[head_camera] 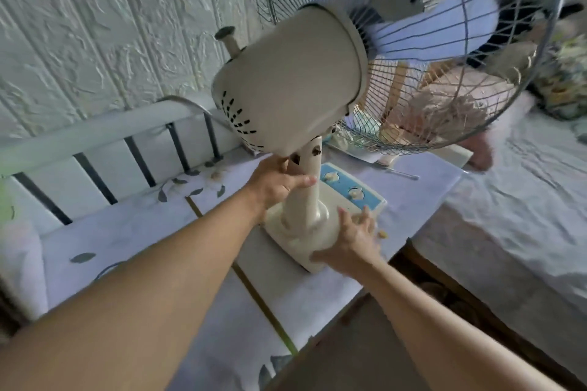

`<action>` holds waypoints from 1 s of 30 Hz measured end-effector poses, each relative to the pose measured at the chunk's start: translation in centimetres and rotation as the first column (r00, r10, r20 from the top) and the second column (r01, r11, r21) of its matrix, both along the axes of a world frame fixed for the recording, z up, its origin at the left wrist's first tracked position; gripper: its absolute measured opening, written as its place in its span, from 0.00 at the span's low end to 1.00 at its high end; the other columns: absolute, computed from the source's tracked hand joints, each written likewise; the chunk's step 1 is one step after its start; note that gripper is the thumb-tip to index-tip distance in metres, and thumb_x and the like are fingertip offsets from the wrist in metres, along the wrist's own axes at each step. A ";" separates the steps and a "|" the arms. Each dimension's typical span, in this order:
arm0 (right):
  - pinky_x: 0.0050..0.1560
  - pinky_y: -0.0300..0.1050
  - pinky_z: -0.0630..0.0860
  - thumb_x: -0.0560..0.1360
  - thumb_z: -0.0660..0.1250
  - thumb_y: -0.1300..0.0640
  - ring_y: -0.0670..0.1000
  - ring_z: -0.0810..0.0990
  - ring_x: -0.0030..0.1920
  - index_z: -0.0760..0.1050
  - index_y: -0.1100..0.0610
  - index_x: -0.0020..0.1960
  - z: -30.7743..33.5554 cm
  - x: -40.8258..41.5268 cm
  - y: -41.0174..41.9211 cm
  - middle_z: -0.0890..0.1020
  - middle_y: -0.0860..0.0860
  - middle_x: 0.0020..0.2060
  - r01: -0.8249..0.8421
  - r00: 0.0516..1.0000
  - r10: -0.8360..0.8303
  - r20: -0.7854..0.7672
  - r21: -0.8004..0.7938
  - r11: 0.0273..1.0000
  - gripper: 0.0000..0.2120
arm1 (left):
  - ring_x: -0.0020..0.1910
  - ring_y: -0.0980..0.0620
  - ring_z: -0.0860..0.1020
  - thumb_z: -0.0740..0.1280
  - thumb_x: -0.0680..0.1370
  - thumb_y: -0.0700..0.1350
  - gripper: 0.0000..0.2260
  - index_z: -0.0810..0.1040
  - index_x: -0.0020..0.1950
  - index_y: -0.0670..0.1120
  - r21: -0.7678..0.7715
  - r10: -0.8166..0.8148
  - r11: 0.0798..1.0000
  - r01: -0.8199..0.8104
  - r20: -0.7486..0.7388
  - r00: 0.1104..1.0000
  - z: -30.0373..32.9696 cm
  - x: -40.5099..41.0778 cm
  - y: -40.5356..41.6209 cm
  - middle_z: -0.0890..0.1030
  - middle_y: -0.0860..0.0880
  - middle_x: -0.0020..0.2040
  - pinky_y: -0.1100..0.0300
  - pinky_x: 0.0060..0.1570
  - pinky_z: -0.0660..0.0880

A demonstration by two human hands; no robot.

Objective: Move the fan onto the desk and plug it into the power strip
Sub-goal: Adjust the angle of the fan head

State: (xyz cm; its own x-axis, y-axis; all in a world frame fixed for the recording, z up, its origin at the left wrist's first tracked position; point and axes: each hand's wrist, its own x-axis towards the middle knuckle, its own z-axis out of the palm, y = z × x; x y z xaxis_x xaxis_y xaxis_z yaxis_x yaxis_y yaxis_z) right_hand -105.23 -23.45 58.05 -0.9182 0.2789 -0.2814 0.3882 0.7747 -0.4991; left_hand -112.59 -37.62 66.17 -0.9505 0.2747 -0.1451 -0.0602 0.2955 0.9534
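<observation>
A cream table fan point(295, 86) with a wire cage and pale blue blades stands on the desk point(152, 232), which has a white leaf-print cover. Its base carries a blue control panel with two knobs. My left hand point(279, 182) grips the fan's neck just under the motor housing. My right hand point(352, 241) holds the near right corner of the base, fingers spread over the top. No power strip or plug shows in this view.
A white slatted rail point(104, 149) runs along the desk's left side against a textured white wall. A bed with a grey sheet point(521, 232) lies to the right. Papers and a pen point(400, 173) lie behind the fan.
</observation>
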 end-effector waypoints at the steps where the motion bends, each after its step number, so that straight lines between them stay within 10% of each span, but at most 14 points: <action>1: 0.69 0.68 0.57 0.58 0.75 0.41 0.64 0.40 0.73 0.46 0.43 0.73 -0.4 0.4 -0.9 0.38 0.56 0.73 -0.038 0.999 0.038 0.019 0.006 0.999 0.53 | 0.57 0.45 0.79 0.74 0.69 0.39 0.08 0.80 0.44 0.50 0.010 -0.030 0.999 0.030 0.025 0.999 0.2 -0.2 -0.3 0.83 0.47 0.51 0.49 0.62 0.73; 30: 0.62 0.51 0.72 0.57 0.77 0.56 0.58 0.67 0.66 0.58 0.46 0.73 0.6 -3.0 4.8 0.55 0.53 0.73 -0.444 0.890 0.456 -0.005 0.226 0.867 0.49 | 0.51 0.47 0.81 0.79 0.60 0.54 0.25 0.81 0.52 0.45 -0.063 0.445 0.888 -0.456 -0.137 0.885 -0.7 1.7 5.0 0.85 0.48 0.50 0.58 0.51 0.77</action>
